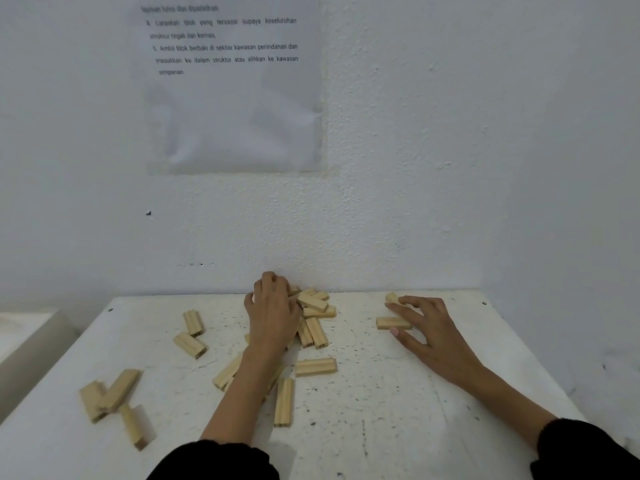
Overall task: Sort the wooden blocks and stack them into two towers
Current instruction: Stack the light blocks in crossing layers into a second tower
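Observation:
Pale wooden blocks lie scattered over a white speckled table (pixel 381 393). A loose pile of blocks (pixel 317 315) sits at the far middle against the wall. My left hand (pixel 273 313) reaches into that pile with fingers curled over blocks at its far left; what it holds is hidden. My right hand (pixel 427 327) lies spread at the far right, fingertips touching two blocks: one flat block (pixel 389 322) under its thumb side and a small block (pixel 392 298) by its fingertips. Single blocks lie at the middle (pixel 316 367) and in front of it (pixel 284 401).
Two blocks (pixel 192 332) lie left of the pile. A cluster of three blocks (pixel 112 398) sits at the near left. A white wall (pixel 450 168) with a taped printed sheet (pixel 228 81) rises right behind the table. The table's left edge drops off near a grey surface (pixel 20 341).

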Motion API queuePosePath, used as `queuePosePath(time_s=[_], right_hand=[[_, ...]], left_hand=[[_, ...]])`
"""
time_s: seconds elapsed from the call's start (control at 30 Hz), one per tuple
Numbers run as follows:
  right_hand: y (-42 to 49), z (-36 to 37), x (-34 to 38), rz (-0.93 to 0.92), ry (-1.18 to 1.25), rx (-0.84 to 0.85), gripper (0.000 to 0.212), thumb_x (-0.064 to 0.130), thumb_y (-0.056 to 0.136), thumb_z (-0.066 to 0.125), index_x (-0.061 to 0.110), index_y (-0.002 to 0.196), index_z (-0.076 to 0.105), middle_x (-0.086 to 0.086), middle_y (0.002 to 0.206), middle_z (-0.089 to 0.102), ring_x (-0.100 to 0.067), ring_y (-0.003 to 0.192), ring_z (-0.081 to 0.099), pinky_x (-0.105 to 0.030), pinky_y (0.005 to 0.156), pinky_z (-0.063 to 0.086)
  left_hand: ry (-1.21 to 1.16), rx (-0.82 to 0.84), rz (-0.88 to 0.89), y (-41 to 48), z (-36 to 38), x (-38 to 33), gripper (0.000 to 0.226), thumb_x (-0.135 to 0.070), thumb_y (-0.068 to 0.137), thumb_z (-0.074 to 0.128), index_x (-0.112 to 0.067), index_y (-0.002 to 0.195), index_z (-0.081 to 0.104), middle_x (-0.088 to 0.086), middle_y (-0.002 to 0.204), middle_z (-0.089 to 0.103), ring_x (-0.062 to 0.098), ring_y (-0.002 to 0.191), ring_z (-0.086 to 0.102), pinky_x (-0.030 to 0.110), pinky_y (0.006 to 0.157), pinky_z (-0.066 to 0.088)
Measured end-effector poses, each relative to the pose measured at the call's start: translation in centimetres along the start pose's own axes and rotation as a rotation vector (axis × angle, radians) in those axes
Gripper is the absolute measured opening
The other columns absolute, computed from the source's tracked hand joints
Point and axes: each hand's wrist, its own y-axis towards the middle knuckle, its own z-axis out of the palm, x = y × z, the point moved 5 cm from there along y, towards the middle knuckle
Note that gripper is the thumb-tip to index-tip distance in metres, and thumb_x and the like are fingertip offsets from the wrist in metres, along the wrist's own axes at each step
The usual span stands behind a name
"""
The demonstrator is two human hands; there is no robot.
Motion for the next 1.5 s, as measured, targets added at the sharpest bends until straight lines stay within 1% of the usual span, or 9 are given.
queuePosePath(time_s=[0.23,0.37,0.57,0.8,0.9,1.0,1.17,1.33,1.5], right_hand=[[0.0,-0.1,-0.1,-0.021,-0.008,-0.031,0.058,0.061,0.082,0.035,0.033,0.129,0.054,0.014,0.122,0.047,0.001,0.111,0.029,-0.022,0.093,0.031],[0.1,-0.3,0.0,-0.036,0.036,-0.069,0.052,0.054,0.082,0.042,0.029,0.125,0.059,0.012,0.114,0.053,-0.001,0.105,0.036,-0.013,0.086,0.032],[0.1,-0.6,0.2,-0.045,0.048,-0.112,0.041,0.039,0.083,0.051,0.021,0.118,0.063,0.01,0.104,0.055,-0.004,0.097,0.04,-0.011,0.079,0.036],[0.0,-0.5,-0.2,0.013,-0.001,-0.119,0.045,0.044,0.083,0.053,0.026,0.123,0.061,0.008,0.106,0.052,-0.003,0.097,0.036,-0.031,0.081,0.041],[-0.1,-0.4,-0.6,0.103,-0.024,-0.098,0.051,0.055,0.083,0.048,0.031,0.127,0.057,0.007,0.111,0.05,-0.007,0.101,0.036,-0.032,0.084,0.034],[0.0,-0.4,-1.2,0.174,-0.007,-0.097,0.04,0.044,0.089,0.053,0.025,0.124,0.06,0.003,0.112,0.051,-0.011,0.103,0.038,-0.033,0.087,0.032],[0.2,-0.6,-1.8,0.245,0.1,-0.107,0.021,0.024,0.084,0.069,0.023,0.105,0.07,0.007,0.098,0.055,-0.014,0.096,0.046,-0.037,0.085,0.04],[0.0,-1.3,-1.2,0.314,0.359,0.003,0.021,0.017,0.083,0.071,0.036,0.092,0.067,0.011,0.1,0.064,-0.009,0.095,0.052,-0.018,0.081,0.038],[0.5,-3.2,0.4,0.411,0.407,0.012,0.024,0.002,0.073,0.076,0.023,0.075,0.066,0.001,0.08,0.063,-0.017,0.078,0.054,-0.007,0.062,0.038]], left_hand=[[0.054,-0.017,0.06,-0.1,0.3,-0.3,0.018,-0.017,0.091,0.054,-0.009,0.106,0.062,0.011,0.107,0.054,0.03,0.107,0.047,0.047,0.104,0.021],[-0.029,0.02,0.087,0.1,0.1,-0.4,0.016,-0.014,0.091,0.053,-0.005,0.101,0.06,0.011,0.107,0.056,0.029,0.104,0.051,0.039,0.097,0.035],[0.033,0.09,0.001,-0.1,0.0,-0.3,0.034,-0.034,0.095,0.048,-0.023,0.127,0.055,0.001,0.119,0.052,0.019,0.115,0.046,0.041,0.107,0.019],[-0.306,0.172,-0.084,0.1,-0.1,0.2,0.023,-0.028,0.087,0.066,-0.017,0.107,0.068,0.004,0.108,0.061,0.022,0.103,0.055,0.039,0.088,0.044],[-0.346,0.231,-0.085,0.2,0.1,0.3,0.028,-0.019,0.086,0.067,-0.011,0.113,0.067,0.01,0.113,0.06,0.026,0.107,0.053,0.04,0.091,0.044],[-0.296,0.263,-0.078,0.4,0.2,0.0,0.022,-0.013,0.085,0.067,-0.008,0.107,0.068,0.011,0.11,0.057,0.026,0.106,0.051,0.041,0.091,0.044],[-0.374,0.199,-0.072,-0.1,-0.5,-0.8,0.011,-0.001,0.082,0.066,-0.01,0.089,0.064,-0.001,0.081,0.06,0.013,0.076,0.056,0.016,0.061,0.041],[-0.462,0.109,-0.07,-0.3,-2.2,-0.8,0.017,0.004,0.08,0.066,-0.014,0.08,0.066,-0.003,0.074,0.065,0.0,0.066,0.056,0.006,0.057,0.041],[-0.606,0.082,-0.044,-1.9,-5.6,-3.0,0.018,0.0,0.077,0.071,-0.016,0.075,0.063,-0.011,0.064,0.057,-0.005,0.056,0.049,0.007,0.056,0.036]])
